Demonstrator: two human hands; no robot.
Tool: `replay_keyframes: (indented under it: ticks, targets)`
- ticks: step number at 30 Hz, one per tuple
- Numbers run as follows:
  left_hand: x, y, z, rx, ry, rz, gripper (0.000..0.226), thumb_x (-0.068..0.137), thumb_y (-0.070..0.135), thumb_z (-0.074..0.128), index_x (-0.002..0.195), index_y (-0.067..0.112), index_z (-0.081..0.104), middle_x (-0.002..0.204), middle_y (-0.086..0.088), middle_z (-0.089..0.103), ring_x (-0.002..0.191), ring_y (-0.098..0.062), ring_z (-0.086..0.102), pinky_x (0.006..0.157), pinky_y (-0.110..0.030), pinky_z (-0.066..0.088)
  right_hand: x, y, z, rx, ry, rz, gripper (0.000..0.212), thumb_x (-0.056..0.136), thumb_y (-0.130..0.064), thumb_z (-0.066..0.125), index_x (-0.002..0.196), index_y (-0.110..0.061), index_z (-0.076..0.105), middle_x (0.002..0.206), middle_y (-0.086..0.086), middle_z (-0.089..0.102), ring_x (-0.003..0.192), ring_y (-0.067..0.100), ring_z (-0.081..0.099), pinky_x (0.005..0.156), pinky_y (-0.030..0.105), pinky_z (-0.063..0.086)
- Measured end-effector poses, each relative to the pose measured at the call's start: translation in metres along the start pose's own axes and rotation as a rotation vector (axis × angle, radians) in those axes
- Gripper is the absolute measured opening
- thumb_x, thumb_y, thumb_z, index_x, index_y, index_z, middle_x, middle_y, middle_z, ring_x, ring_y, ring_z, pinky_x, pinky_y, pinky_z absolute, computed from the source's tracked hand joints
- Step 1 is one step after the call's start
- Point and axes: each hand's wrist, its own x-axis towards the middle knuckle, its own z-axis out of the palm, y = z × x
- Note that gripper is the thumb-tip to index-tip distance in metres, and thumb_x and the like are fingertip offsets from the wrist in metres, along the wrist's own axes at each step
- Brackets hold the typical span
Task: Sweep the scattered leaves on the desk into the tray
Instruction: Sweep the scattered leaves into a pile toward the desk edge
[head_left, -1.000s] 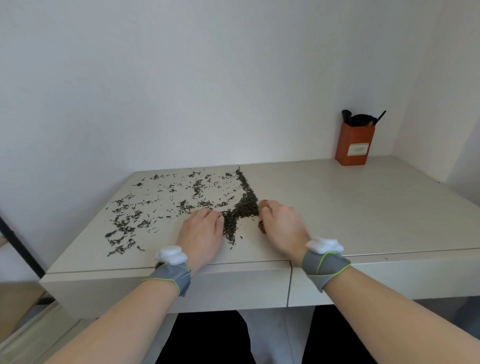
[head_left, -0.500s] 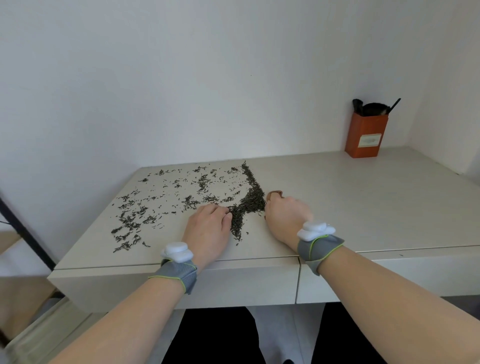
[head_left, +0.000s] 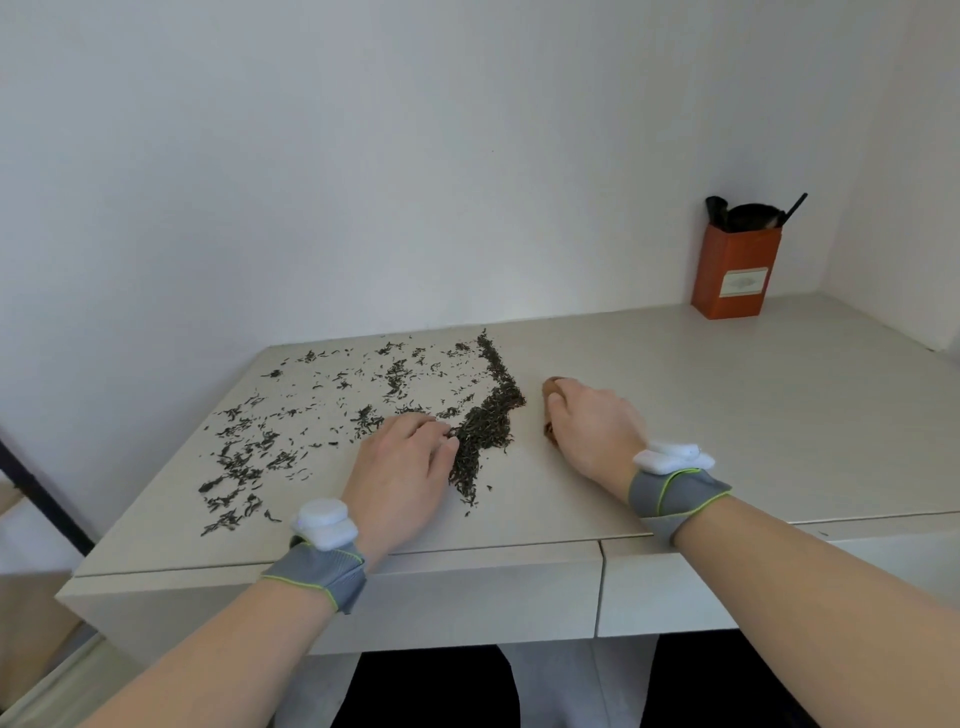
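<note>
Dark dried leaves (head_left: 311, 415) lie scattered over the left half of the pale desk (head_left: 727, 415). A denser ridge of leaves (head_left: 488, 415) runs from the back towards the front. My left hand (head_left: 402, 478) rests palm down on the desk, its loosely bent fingertips touching the ridge's left side. My right hand (head_left: 592, 426) lies a short way right of the ridge, fingers curled over a small brown wooden tray (head_left: 551, 387). Only the tray's far tip and a bit of its left edge show.
An orange box (head_left: 736, 273) holding dark brushes stands at the back right by the wall corner. The desk's front edge with its drawer fronts (head_left: 467, 592) runs just under my wrists. The left desk edge drops to the floor.
My right hand has drawn to the right, away from the leaf ridge, leaving a gap. My left hand has stayed against the ridge. The view has shifted slightly.
</note>
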Motion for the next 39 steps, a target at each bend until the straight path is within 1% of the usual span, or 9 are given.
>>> replay_keyframes:
  ticks: [6, 8, 11, 16, 22, 27, 30, 35, 39]
  targets:
    - [0.048, -0.016, -0.015, -0.011, 0.02, -0.011, 0.046, 0.109, 0.043, 0.038, 0.137, 0.017, 0.063, 0.138, 0.002, 0.06, 0.132, -0.02, 0.047, 0.11, -0.037, 0.039, 0.029, 0.016, 0.007, -0.172, 0.009, 0.032, 0.036, 0.105, -0.036, 0.027, 0.122, -0.016, 0.051, 0.097, 0.013, 0.067, 0.083, 0.038, 0.058, 0.067, 0.037, 0.04]
    - [0.064, -0.02, -0.012, -0.015, -0.003, -0.016, 0.047, 0.109, 0.044, 0.037, 0.138, 0.017, 0.062, 0.139, 0.001, 0.06, 0.131, -0.02, 0.048, 0.109, -0.037, 0.039, 0.031, 0.013, 0.013, -0.225, 0.005, -0.004, 0.031, 0.106, -0.035, 0.026, 0.117, -0.015, 0.047, 0.087, 0.009, 0.061, 0.077, 0.036, 0.054, 0.065, 0.037, 0.04]
    - [0.085, -0.024, -0.006, 0.009, -0.041, 0.0, 0.049, 0.109, 0.046, 0.034, 0.137, 0.017, 0.062, 0.138, 0.0, 0.06, 0.13, -0.022, 0.049, 0.109, -0.041, 0.04, 0.031, 0.005, 0.015, -0.23, -0.017, -0.047, 0.023, 0.107, -0.035, 0.024, 0.107, -0.019, 0.042, 0.091, 0.009, 0.065, 0.073, 0.033, 0.048, 0.064, 0.037, 0.038]
    - [0.113, -0.027, 0.0, 0.035, -0.071, 0.044, 0.052, 0.109, 0.05, 0.03, 0.136, 0.019, 0.061, 0.136, 0.002, 0.061, 0.128, -0.021, 0.052, 0.108, -0.043, 0.043, 0.028, -0.015, 0.018, -0.233, -0.05, -0.167, 0.03, 0.108, -0.038, 0.021, 0.117, -0.022, 0.045, 0.092, 0.006, 0.066, 0.078, 0.036, 0.06, 0.067, 0.038, 0.044]
    - [0.117, -0.034, 0.007, 0.055, -0.016, 0.056, 0.047, 0.109, 0.046, 0.034, 0.135, 0.019, 0.063, 0.133, 0.003, 0.063, 0.126, -0.021, 0.052, 0.106, -0.043, 0.043, 0.025, -0.038, 0.026, -0.19, -0.083, -0.271, 0.029, 0.108, -0.04, 0.022, 0.11, -0.024, 0.046, 0.08, 0.001, 0.06, 0.07, 0.036, 0.058, 0.065, 0.04, 0.048]
    - [0.111, -0.039, 0.01, 0.103, -0.025, 0.138, 0.048, 0.108, 0.045, 0.033, 0.133, 0.019, 0.064, 0.128, 0.002, 0.065, 0.122, -0.022, 0.056, 0.101, -0.044, 0.047, 0.028, -0.031, 0.015, 0.111, -0.086, -0.119, 0.034, 0.107, -0.043, 0.031, 0.125, -0.031, 0.056, 0.092, -0.001, 0.072, 0.087, 0.03, 0.064, 0.078, 0.041, 0.052]
    - [0.108, -0.043, 0.011, 0.085, -0.073, 0.129, 0.051, 0.108, 0.049, 0.029, 0.135, 0.022, 0.062, 0.13, 0.004, 0.064, 0.123, -0.02, 0.054, 0.104, -0.043, 0.045, 0.022, -0.023, 0.005, 0.225, -0.076, -0.026, 0.031, 0.105, -0.04, 0.037, 0.119, -0.029, 0.063, 0.088, -0.008, 0.073, 0.087, 0.023, 0.064, 0.08, 0.039, 0.051]
    - [0.108, -0.04, 0.011, 0.036, -0.085, 0.089, 0.048, 0.109, 0.047, 0.033, 0.139, 0.022, 0.06, 0.131, 0.005, 0.062, 0.125, -0.018, 0.052, 0.106, -0.039, 0.043, -0.002, -0.026, 0.001, -0.201, -0.166, -0.17, 0.034, 0.107, -0.045, 0.021, 0.131, -0.033, 0.041, 0.095, -0.001, 0.07, 0.088, 0.034, 0.066, 0.07, 0.039, 0.048]
    - [0.108, -0.037, 0.011, 0.034, -0.102, 0.089, 0.048, 0.108, 0.048, 0.032, 0.14, 0.023, 0.059, 0.134, 0.006, 0.061, 0.128, -0.016, 0.049, 0.107, -0.034, 0.04, -0.009, -0.041, 0.011, -0.291, -0.118, -0.275, 0.031, 0.107, -0.042, 0.021, 0.126, -0.028, 0.04, 0.086, 0.0, 0.069, 0.077, 0.035, 0.067, 0.059, 0.039, 0.038]
